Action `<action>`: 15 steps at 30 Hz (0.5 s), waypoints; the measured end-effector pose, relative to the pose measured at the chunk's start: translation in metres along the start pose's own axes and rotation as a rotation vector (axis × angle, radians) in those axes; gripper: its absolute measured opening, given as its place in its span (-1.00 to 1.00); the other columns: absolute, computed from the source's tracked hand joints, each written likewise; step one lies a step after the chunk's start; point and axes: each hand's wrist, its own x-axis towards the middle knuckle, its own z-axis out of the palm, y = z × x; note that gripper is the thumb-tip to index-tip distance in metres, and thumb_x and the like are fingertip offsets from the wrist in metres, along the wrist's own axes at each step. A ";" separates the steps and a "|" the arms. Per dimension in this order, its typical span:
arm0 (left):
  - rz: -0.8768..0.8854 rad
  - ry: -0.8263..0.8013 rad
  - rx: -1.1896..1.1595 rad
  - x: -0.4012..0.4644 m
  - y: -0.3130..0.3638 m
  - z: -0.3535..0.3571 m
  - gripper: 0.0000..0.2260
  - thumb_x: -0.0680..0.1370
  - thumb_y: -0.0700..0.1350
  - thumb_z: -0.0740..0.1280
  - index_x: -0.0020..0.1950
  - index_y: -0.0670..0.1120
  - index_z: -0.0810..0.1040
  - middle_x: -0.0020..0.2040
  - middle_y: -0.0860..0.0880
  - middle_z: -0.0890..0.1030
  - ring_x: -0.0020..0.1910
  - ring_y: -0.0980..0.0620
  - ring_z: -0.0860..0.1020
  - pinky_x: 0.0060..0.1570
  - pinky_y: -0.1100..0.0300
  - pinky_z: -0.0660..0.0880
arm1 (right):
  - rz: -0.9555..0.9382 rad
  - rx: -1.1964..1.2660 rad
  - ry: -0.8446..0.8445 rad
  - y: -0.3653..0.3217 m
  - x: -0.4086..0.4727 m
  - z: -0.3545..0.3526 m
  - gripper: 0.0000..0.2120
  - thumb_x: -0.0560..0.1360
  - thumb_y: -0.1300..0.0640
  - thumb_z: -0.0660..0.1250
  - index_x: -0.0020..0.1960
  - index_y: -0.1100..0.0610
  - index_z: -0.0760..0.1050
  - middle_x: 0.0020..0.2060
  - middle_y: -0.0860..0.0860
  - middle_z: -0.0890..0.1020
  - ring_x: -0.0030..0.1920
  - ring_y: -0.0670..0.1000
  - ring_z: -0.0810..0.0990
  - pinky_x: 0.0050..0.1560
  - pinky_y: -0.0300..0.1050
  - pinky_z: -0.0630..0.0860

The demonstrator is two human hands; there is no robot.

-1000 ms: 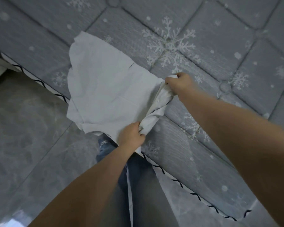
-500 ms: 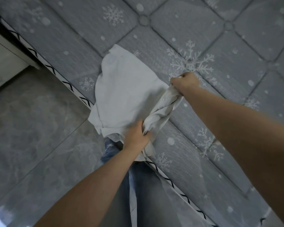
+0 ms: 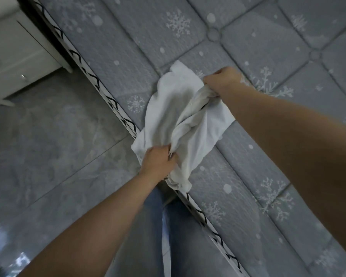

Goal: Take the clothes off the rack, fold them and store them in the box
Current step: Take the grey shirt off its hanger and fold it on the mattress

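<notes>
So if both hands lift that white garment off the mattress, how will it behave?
Probably floppy: the white garment bunches and sags between the left hand and right hand. Likely light, since each grip gathers it easily. Loose corners would probably dangle over the mattress edge.

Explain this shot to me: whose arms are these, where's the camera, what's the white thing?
There is no machine here: a person works with two bare hands, and the one camera sits on their head, looking forward and down. So the arms that reach in from the bottom are the wearer's own, and the jeans below are their legs. The left hand and the right hand each have a grip on a bunched part of a white garment. It lies crumpled at the edge of a grey mattress printed with snowflakes, and partly hangs over that edge. A grey tiled floor and a white cabinet are on the left. No rack or box is in view.
</notes>
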 end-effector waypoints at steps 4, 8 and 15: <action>-0.366 -0.223 -0.406 0.007 -0.013 -0.012 -0.67 0.63 0.05 0.04 0.28 -0.01 0.46 0.03 -0.05 0.55 -0.02 -0.04 0.51 -0.07 0.15 0.40 | -0.013 -0.078 0.001 -0.016 0.009 0.017 -0.78 0.48 0.15 0.31 0.09 0.14 0.61 -0.08 0.08 0.64 -0.26 0.02 0.53 -0.40 -0.25 0.35; -0.144 -0.212 0.056 0.010 -0.023 -0.014 -0.71 0.62 0.03 0.09 -0.17 -0.09 0.45 -0.20 -0.03 0.53 -0.08 -0.10 0.54 -0.02 0.10 0.38 | 0.058 -0.147 0.017 -0.024 0.020 0.029 -0.89 0.50 0.15 0.27 0.00 0.12 0.51 -0.21 0.05 0.58 -0.37 0.00 0.47 -0.45 -0.22 0.32; -0.493 0.000 -0.446 0.042 -0.039 -0.025 -0.65 0.64 0.02 0.04 0.22 -0.14 0.46 0.12 -0.17 0.56 0.09 -0.18 0.52 0.16 -0.06 0.46 | 0.018 0.329 0.021 -0.038 0.043 0.054 -0.46 0.49 -0.07 0.36 0.43 -0.01 0.37 0.14 0.09 0.62 0.00 0.10 0.68 0.11 0.05 0.62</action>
